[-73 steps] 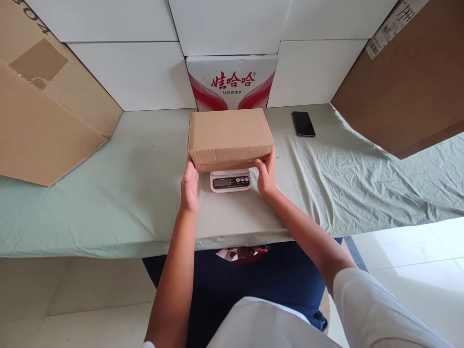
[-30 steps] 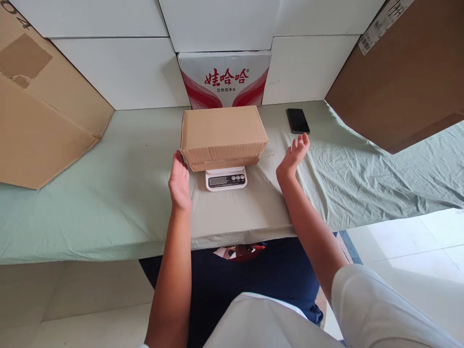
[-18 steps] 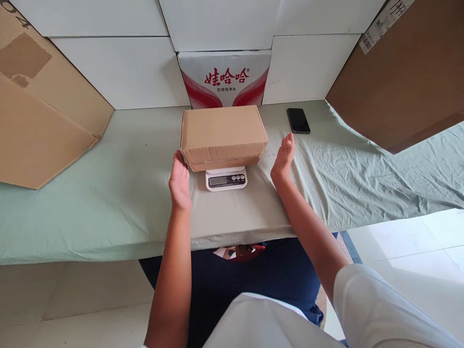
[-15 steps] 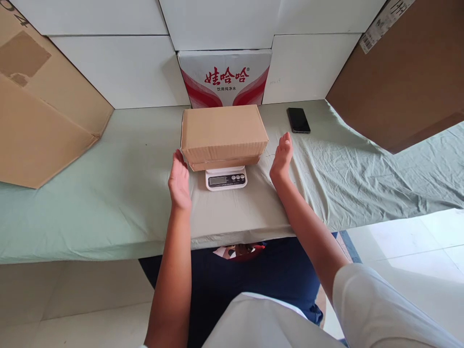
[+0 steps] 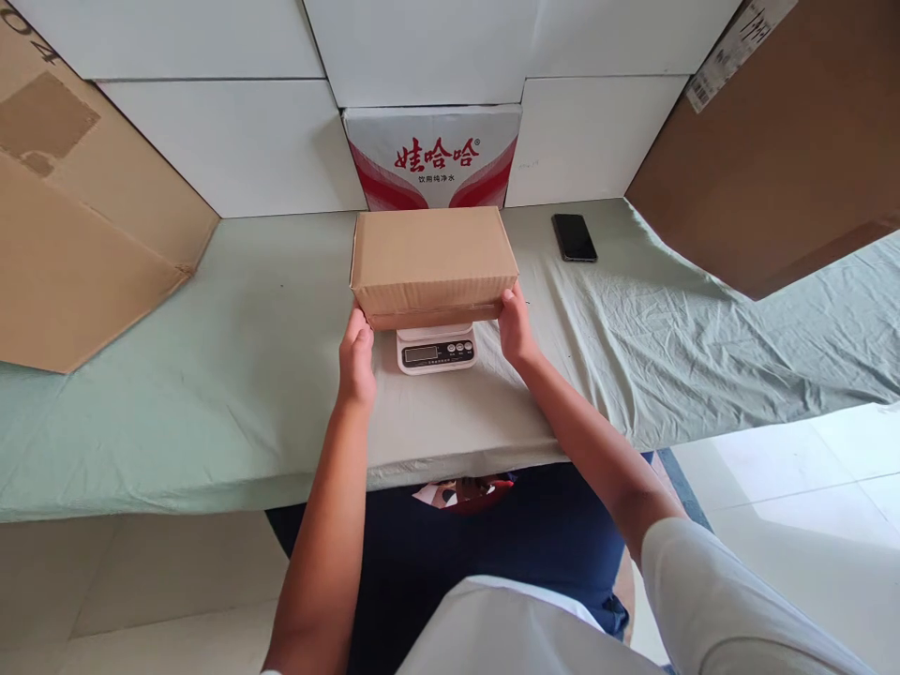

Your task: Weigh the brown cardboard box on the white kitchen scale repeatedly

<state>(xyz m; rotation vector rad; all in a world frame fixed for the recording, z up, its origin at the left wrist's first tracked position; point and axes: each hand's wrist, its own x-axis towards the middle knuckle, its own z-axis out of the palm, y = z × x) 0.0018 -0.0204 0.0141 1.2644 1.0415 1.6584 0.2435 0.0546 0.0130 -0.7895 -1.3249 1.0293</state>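
Cardboard box (image 5: pixel 433 258), gripped by both hands (image 5: pixel 357 354) (image 5: pixel 516 328), hides most of the scale (image 5: pixel 436 349).

**Cloth-covered table and what rests on it**

A long table (image 5: pixel 211 375) draped in a wrinkled pale green cloth (image 5: pixel 703 337) runs across the view. A small white digital scale (image 5: pixel 436 350) sits near the front edge at the centre. A black phone (image 5: pixel 575 237) lies flat to the right, near the back. A white carton with red lettering (image 5: pixel 432 159) stands at the back. A large brown cardboard sheet (image 5: pixel 84 225) rests on the left end.
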